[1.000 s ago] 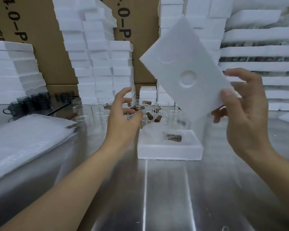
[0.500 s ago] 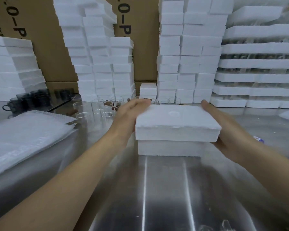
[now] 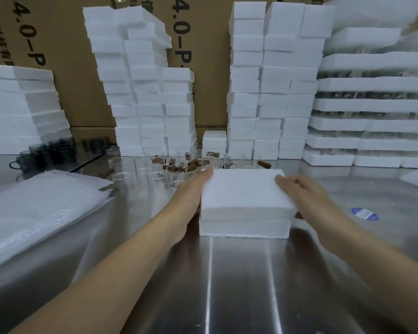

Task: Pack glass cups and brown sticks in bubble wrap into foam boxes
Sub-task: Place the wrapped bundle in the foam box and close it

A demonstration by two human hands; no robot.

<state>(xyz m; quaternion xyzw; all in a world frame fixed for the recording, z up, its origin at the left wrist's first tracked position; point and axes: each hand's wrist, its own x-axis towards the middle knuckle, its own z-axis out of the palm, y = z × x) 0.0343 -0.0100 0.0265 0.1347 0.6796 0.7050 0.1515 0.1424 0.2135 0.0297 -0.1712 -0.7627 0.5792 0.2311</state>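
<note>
Tabletop (image 3: pixel 239 285) carries foam-box stacks (image 3: pixel 270 92) at rear, bubble wrap (image 3: pixel 39 208) at left, and one lidded foam box (image 3: pixel 244 227) at centre, judged packed, with straight-fingered left hand (image 3: pixel 193 189) against its side and right hand (image 3: pixel 307 198) flat on its lid (image 3: pixel 241 189); glass cups (image 3: pixel 121 165) and brown sticks (image 3: pixel 193 165) behind remain unpacked
</note>
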